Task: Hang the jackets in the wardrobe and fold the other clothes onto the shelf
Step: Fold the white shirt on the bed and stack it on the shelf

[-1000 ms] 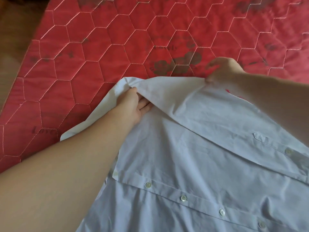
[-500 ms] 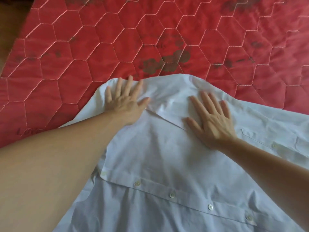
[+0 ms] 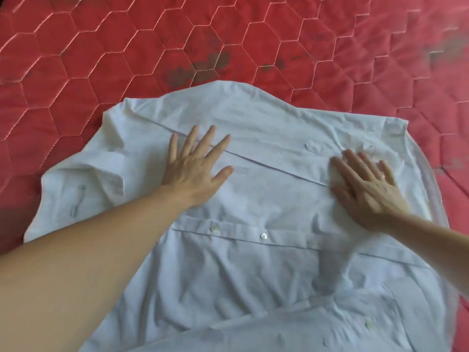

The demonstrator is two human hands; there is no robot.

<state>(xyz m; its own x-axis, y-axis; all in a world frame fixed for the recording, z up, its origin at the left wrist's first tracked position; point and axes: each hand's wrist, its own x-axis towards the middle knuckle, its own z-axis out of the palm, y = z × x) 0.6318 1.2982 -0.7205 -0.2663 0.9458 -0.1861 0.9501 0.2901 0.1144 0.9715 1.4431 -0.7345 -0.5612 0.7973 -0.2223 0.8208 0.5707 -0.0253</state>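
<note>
Shirt (image 3: pixel 253 262), pale blue, spread on the red quilt (image 3: pixel 101 59) under both palms. Left hand (image 3: pixel 195 166) and right hand (image 3: pixel 365 184), flat with fingers straight, have slid outward since half a second ago, pressing down the folded-over panel; folding has evidently only begun.

Pale blue shirt (image 3: pixel 253 262), red hexagon-quilted bedspread (image 3: pixel 101 59)

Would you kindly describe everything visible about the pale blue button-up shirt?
The pale blue button-up shirt looks like thin, creased woven cotton with small white buttons along a placket. It lies spread, partly folded, on the red hexagon-quilted bedspread. The left hand and right hand press flat on it with straight fingers.
</note>
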